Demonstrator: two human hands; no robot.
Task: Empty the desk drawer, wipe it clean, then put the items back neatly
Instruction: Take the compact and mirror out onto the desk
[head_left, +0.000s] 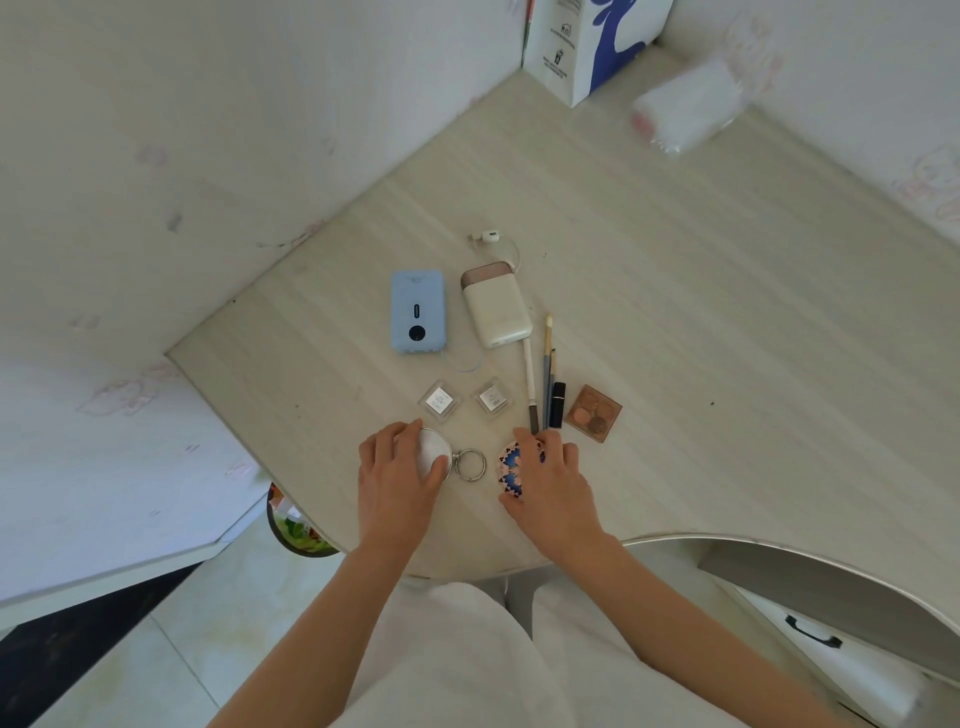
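Small items lie in rows on the pale wooden desk (675, 291). My left hand (397, 467) grips a round white compact mirror (432, 451) with a metal ring (470, 464) on its right side. My right hand (550, 480) holds a small round patterned blue-and-pink case (511, 467). Beyond them sit two clear square boxes (439, 402) (492, 399), a blue power bank (417, 310), a cream power bank (496, 306) with a white cable (488, 238), several makeup pencils (543, 374), a black lipstick (557, 405) and a brown eyeshadow palette (593, 413).
A white-and-blue paper bag (587, 47) stands in the far corner beside a wrapped white roll (685, 106). A bin (293, 525) with rubbish sits under the desk's left edge. A white drawer front with a black handle (813, 631) shows at lower right.
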